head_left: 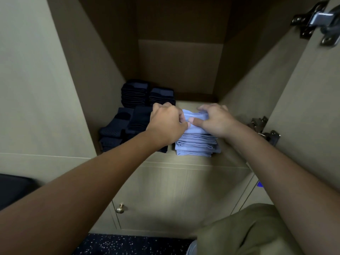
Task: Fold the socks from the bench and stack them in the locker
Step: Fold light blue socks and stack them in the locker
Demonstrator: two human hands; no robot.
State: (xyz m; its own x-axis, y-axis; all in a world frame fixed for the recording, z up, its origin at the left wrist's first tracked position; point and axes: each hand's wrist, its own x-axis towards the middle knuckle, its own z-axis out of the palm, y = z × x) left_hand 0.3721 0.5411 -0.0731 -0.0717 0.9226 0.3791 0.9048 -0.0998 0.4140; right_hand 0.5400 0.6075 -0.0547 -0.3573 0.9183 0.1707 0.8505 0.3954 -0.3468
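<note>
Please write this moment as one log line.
both hands: left hand, right hand | pinching top light-blue sock | on light-blue stack | in locker

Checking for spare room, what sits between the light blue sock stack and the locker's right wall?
Head view: only the right hand and wrist; the tan shelf looks bare beside the light blue sock stack.

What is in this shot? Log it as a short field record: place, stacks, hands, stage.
place: open locker shelf, its door swung to the right with a hinge showing
light stack: light blue folded socks at the shelf front, right of the dark ones
dark stacks: navy folded socks in front, another navy pile behind
left hand: grip pinching the top blue sock
right hand: grip curled on the same sock
below: closed door with a brass knob
stage: top sock being set on the blue stack
</note>
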